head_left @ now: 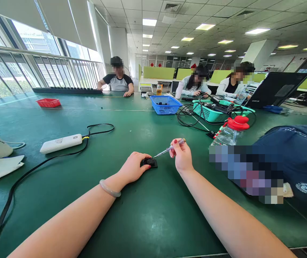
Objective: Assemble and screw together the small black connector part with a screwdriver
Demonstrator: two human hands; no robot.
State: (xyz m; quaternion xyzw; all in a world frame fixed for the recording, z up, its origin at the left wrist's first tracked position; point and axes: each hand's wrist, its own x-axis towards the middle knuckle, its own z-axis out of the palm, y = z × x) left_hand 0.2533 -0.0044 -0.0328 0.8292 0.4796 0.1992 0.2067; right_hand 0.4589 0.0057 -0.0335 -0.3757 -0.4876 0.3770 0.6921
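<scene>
My left hand [134,165] is closed around a small black rectangular part [151,162], thumb and forefinger pinching it against the green tabletop. The part's exact kind is too small to make out. In my right hand [182,157] is a slim screwdriver [166,150] with a clear handle, gripped between thumb and fingers. It slants down to the left, its metal tip at the upper edge of the black part. Whether the tip touches a screw cannot be seen.
On the green table [153,222] lie a white power strip [61,143] with a black cable, a red tray [48,103], a blue basket [166,105] and a green basket [209,114] of cables. A bottle [227,134] and dark blue bag [295,157] stand right. Several people sit beyond.
</scene>
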